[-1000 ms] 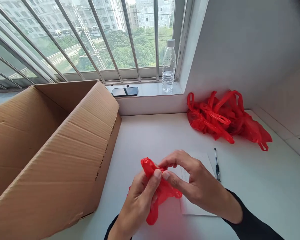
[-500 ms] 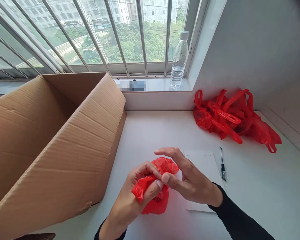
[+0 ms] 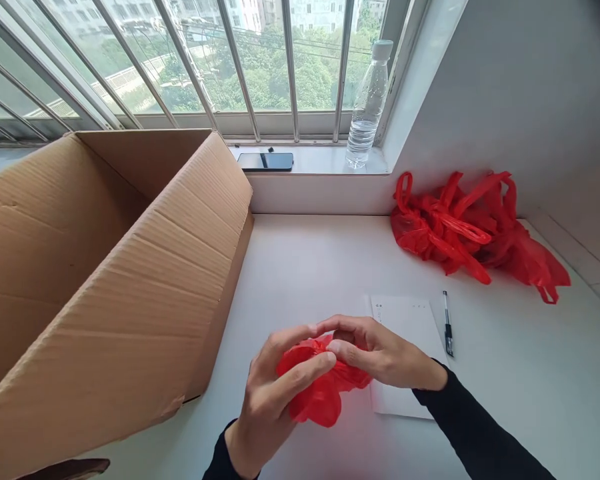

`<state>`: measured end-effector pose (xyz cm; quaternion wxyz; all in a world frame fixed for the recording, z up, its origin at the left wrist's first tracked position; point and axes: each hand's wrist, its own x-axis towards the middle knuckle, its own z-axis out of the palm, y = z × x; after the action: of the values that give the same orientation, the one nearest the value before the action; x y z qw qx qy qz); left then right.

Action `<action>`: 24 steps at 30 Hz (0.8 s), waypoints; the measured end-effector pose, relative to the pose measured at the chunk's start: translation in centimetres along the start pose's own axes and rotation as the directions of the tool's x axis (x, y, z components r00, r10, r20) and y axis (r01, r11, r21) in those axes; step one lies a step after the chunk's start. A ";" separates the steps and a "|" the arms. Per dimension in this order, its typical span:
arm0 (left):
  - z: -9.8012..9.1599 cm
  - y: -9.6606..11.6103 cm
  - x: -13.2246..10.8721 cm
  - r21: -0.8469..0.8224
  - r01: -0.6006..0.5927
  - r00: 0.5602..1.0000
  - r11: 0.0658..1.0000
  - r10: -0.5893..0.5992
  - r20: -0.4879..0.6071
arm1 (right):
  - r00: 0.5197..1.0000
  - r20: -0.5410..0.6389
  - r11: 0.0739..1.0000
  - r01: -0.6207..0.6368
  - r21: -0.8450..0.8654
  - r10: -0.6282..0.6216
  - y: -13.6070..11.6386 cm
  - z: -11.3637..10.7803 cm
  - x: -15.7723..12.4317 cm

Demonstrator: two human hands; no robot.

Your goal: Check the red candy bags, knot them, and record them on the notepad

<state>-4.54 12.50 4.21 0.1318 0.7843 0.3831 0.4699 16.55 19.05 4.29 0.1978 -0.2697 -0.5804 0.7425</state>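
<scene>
A crumpled red plastic bag [image 3: 320,400] is bunched between my two hands, low over the white table. My left hand [image 3: 273,393] curves round its left side, thumb and forefinger apart across the top, the other fingers hidden. My right hand [image 3: 375,350] grips the gathered upper part of the bag between thumb and bent fingers. The fingertips of both hands meet or nearly meet above the bag. Whatever the bag may contain is not visible.
A large open cardboard box [image 3: 180,300] fills the left side. A sheet of paper [image 3: 405,327] and a pen [image 3: 448,327] lie right of my hands. More red plastic bags [image 3: 470,227] are heaped by the wall. A phone [image 3: 266,161] and a water bottle [image 3: 367,110] are on the windowsill.
My left hand has loosened from a pinch and spread around the bag. My right hand has closed on the bunched top. The bag has turned between them.
</scene>
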 end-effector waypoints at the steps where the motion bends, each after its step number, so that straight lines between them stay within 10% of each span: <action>1: -0.2 0.0 -0.1 0.011 -0.017 1.000 1.000 0.017 0.005 | 1.000 0.019 1.000 0.005 0.028 -0.006 0.1 0.0 0.0; 10: -0.7 -0.8 -2.4 0.046 -0.067 0.983 0.997 0.058 0.175 | 0.969 -0.230 0.966 0.027 -0.258 -0.088 -0.2 0.6 -1.3; 17: -2.4 -1.8 -10.1 0.252 0.221 0.938 0.942 -0.276 0.210 | 0.708 -0.706 0.902 -0.309 -0.302 0.006 5.8 -3.6 -5.3; 24: 2.0 -0.9 -7.0 0.365 0.157 0.917 0.918 -0.273 0.291 | 0.594 -0.773 0.970 0.053 -0.238 -0.223 7.7 1.7 -2.9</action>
<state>-5.13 8.39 -1.79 0.1118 0.8160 0.5140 0.2397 17.88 14.06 -2.34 0.4652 -0.5427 -0.5192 0.4685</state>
